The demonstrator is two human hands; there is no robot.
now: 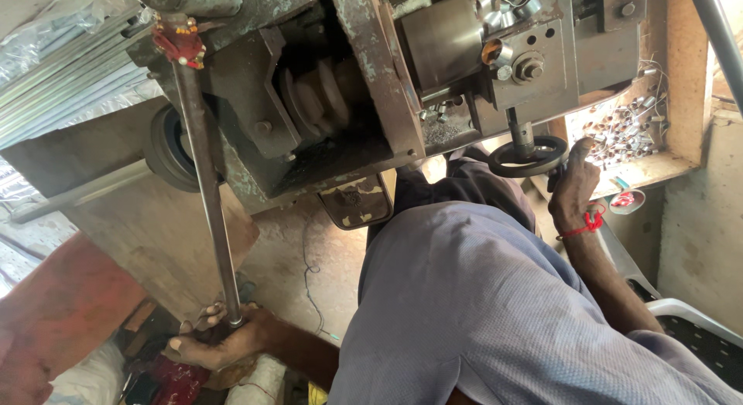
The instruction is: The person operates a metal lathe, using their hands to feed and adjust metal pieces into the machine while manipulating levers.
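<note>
Left hand (pixel 213 339) low at the lower left, forearm running in from the right, fingers (pixel 203 318) curled shut in a fist, thumb lying along the lower edge. Right hand (pixel 574 180) stretched up and forward at the right, forearm rising from the lower right, red thread tied round the wrist, fingers bent over and closed, knuckles toward the camera. Both arms bare, well apart, torso in lilac cloth between them.
</note>
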